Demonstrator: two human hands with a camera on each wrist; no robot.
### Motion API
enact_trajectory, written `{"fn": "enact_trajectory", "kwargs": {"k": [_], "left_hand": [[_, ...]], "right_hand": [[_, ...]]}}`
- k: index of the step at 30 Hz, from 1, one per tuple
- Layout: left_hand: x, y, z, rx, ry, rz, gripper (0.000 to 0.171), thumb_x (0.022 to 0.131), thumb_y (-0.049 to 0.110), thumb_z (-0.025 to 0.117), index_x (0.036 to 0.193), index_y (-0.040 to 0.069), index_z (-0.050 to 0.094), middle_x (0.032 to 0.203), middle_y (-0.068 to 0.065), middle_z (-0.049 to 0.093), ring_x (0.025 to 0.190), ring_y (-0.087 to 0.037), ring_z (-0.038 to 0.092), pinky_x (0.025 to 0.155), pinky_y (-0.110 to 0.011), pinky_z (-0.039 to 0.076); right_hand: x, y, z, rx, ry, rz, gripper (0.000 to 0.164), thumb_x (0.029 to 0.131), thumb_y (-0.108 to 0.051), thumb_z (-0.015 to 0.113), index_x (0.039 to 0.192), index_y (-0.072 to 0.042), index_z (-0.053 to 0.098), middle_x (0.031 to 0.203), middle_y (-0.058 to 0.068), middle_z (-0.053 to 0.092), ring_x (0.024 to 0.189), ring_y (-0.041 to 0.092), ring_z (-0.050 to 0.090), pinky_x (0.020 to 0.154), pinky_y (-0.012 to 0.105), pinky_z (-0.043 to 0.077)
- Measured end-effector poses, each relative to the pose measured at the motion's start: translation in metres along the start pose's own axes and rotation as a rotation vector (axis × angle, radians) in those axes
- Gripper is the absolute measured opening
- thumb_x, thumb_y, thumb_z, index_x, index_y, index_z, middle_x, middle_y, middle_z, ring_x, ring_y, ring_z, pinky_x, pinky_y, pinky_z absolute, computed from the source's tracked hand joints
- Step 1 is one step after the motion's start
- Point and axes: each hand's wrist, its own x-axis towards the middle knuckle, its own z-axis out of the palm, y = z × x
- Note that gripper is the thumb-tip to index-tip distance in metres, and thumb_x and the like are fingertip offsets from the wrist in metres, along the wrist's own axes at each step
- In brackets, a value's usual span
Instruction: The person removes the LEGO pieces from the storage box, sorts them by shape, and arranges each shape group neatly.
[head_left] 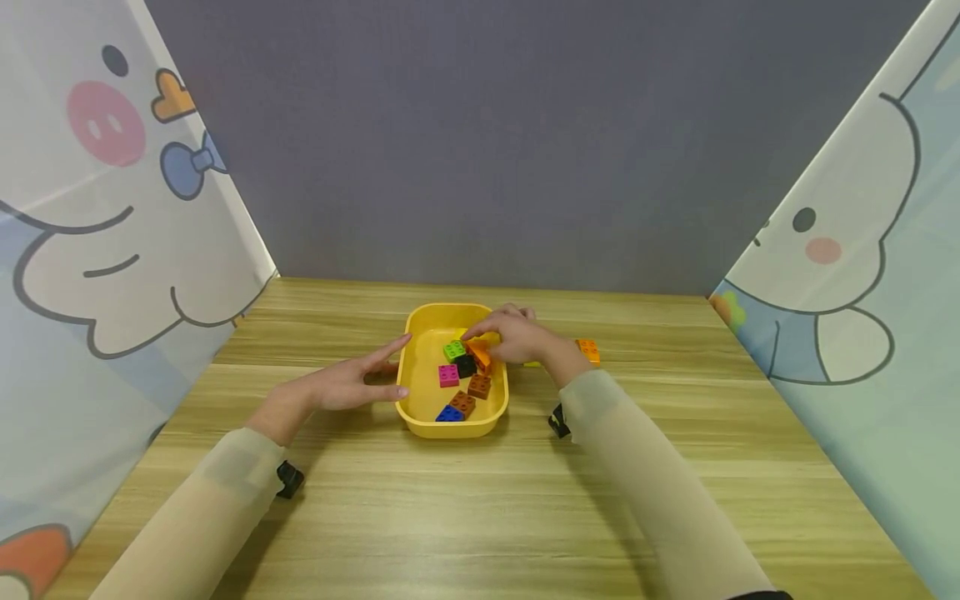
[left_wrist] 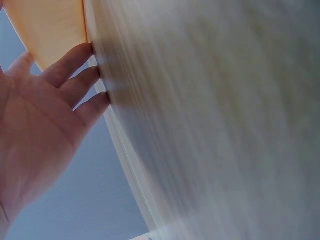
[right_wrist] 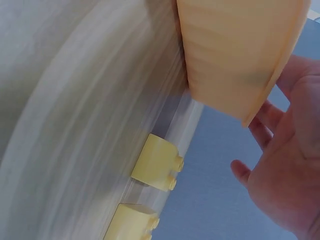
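A yellow plastic tray [head_left: 450, 429] holds several toy building bricks: a lime green brick [head_left: 453, 350], a black one, a pink brick [head_left: 447, 375], brown ones and a blue brick [head_left: 450, 413]. My left hand [head_left: 345, 383] rests its spread, straight fingers and thumb at the tray's left rim; the left wrist view shows the same hand [left_wrist: 45, 110] from its palm side. Over the right rim reaches my right hand [head_left: 517, 333], thumb and index finger right at an orange brick [head_left: 478, 354] inside. I cannot tell whether they pinch it. In the right wrist view, the tray wall [right_wrist: 230, 55] hides the fingertips.
Right of the tray, another orange brick [head_left: 588, 351] and a yellowish brick [head_left: 532, 364] lie on the wooden table [head_left: 450, 517], partly behind the right arm. A grey wall [head_left: 480, 150] stands behind the table, with cartoon-printed panels [head_left: 832, 250] on both sides.
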Motion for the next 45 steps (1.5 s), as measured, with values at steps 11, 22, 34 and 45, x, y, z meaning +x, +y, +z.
{"fn": "enact_trajectory", "kwargs": {"k": [11,22,34,45], "left_hand": [[-0.001,0.002,0.0,0.002,0.0,0.0,0.102,0.099,0.073,0.067,0.175,0.05,0.005,0.174,-0.016,0.044,0.163,-0.053,0.033,0.127,-0.083,0.019],[-0.001,0.002,-0.002,0.002,-0.002,-0.006,0.101,0.099,0.072,0.067,0.175,0.05,0.004,0.174,-0.019,0.043,0.162,-0.054,0.033,0.127,-0.082,0.022],[-0.002,0.005,-0.001,0.014,-0.003,-0.02,0.101,0.099,0.074,0.066,0.175,0.051,0.003,0.175,-0.02,0.042,0.163,-0.055,0.032,0.127,-0.082,0.021],[-0.003,0.006,-0.001,0.008,0.001,-0.012,0.1,0.1,0.073,0.066,0.175,0.05,0.004,0.174,-0.019,0.044,0.162,-0.055,0.033,0.127,-0.083,0.021]], "right_hand": [[0.003,-0.01,0.006,-0.082,-0.054,0.027,0.044,0.101,-0.029,0.08,0.144,-0.037,0.073,0.16,-0.001,0.061,0.16,0.034,0.031,0.127,0.062,0.013],[0.005,-0.017,0.013,-0.075,-0.015,0.004,0.036,0.098,-0.038,0.084,0.133,-0.033,0.076,0.13,-0.009,0.071,0.144,0.027,0.052,0.126,0.061,0.014],[0.001,-0.014,0.016,-0.05,0.003,-0.081,0.027,0.098,-0.042,0.085,0.119,-0.034,0.071,0.137,-0.009,0.072,0.136,0.022,0.062,0.132,0.065,0.008],[0.0,-0.005,0.02,0.131,0.066,-0.125,0.03,0.105,-0.044,0.074,0.125,-0.023,0.066,0.131,-0.002,0.076,0.129,0.024,0.069,0.134,0.062,0.008]]}}
